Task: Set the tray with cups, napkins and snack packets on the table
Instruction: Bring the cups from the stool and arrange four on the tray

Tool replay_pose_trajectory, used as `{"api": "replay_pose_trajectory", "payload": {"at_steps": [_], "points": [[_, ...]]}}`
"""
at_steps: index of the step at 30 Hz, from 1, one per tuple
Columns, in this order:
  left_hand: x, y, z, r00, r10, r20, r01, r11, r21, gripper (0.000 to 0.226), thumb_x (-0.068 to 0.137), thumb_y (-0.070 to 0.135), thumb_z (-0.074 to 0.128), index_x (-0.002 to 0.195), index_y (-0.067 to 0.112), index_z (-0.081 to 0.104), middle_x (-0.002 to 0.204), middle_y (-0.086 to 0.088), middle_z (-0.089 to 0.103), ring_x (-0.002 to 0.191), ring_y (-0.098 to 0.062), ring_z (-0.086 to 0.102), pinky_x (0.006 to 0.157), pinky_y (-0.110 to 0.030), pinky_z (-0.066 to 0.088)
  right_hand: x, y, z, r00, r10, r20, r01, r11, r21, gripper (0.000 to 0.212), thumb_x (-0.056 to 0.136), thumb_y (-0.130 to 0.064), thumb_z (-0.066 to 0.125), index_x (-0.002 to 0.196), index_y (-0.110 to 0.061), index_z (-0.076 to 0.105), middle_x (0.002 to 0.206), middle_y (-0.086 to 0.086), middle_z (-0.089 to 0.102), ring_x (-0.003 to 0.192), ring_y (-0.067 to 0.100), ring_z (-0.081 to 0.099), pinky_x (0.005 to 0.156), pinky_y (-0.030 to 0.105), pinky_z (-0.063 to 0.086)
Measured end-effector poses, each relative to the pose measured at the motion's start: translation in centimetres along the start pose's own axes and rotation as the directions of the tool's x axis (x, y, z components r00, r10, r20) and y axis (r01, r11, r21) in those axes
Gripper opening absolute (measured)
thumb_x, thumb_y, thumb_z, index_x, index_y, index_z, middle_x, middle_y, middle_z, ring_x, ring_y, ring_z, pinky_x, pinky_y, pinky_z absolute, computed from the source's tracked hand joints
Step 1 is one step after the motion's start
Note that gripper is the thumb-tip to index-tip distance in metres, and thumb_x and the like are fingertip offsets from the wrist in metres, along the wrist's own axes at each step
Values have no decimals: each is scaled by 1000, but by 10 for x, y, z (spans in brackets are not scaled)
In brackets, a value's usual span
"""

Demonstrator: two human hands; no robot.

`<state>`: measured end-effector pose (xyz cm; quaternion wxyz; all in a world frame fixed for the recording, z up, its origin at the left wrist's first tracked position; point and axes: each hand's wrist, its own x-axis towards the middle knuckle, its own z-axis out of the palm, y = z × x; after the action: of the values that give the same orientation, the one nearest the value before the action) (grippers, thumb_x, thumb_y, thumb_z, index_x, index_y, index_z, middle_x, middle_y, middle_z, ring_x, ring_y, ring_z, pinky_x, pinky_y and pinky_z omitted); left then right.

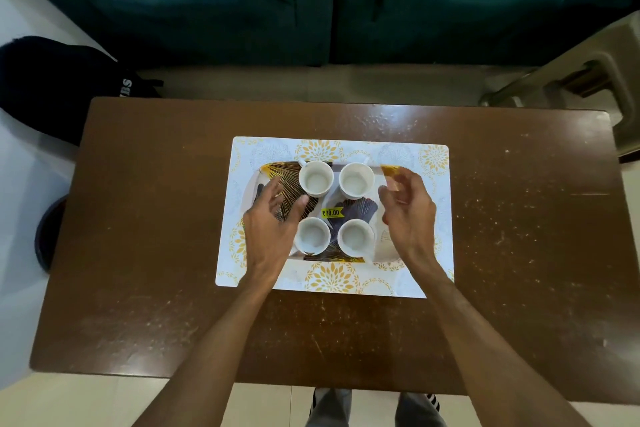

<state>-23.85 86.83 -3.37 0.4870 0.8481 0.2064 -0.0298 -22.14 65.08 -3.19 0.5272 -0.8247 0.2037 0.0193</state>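
A patterned tray (382, 250) with black and gold leaf print and a yellow price sticker (331, 212) lies on a white and gold placemat (349, 149) in the middle of the brown table (145, 218). Several white cups stand on the tray in two rows, such as a back left cup (316, 180) and a front right cup (356, 236). My left hand (273, 222) hovers over the tray's left side, fingers spread, holding nothing. My right hand (408, 208) hovers over the tray's right side, fingers loosely curled and apart. No napkins or snack packets are visible.
A dark teal sofa (311, 0) stands beyond the table. A black bag (52, 87) lies on the floor at the left. A beige plastic stool (581, 80) is at the back right. My feet (374, 406) show below the table's near edge.
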Motion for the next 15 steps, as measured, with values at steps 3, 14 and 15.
{"api": "replay_pose_trajectory", "payload": {"at_steps": [3, 14, 15], "points": [[-31, -17, -9, 998, -17, 54, 17, 1000, -8, 68, 83, 48, 78, 142, 24, 54, 139, 3, 63, 127, -10, 59, 103, -35, 53, -27, 11, -8, 997, -19, 78, 27, 994, -104, 42, 89, -39, 72, 126, -32, 54, 124, -5, 63, 104, 13, 62, 87, 38, 56], [-66, -27, 12, 993, 9, 119, -23, 994, 111, 67, 73, 31, 90, 132, 26, 59, 117, 6, 72, 105, -8, 67, 92, -25, 56, -56, 37, 10, 923, -164, 349, 296, 882, -367, 70, 74, -34, 78, 138, -25, 51, 131, -2, 60, 114, 21, 61, 85, 39, 56], [-67, -27, 13, 994, 8, 108, -20, 994, 110, 66, 73, 31, 90, 131, 27, 59, 115, 6, 73, 103, -10, 68, 91, -31, 58, -55, 36, 9, 922, -163, 351, 296, 883, -366, 70, 74, -33, 78, 138, -25, 51, 131, -1, 60, 114, 21, 61, 85, 38, 55]]}}
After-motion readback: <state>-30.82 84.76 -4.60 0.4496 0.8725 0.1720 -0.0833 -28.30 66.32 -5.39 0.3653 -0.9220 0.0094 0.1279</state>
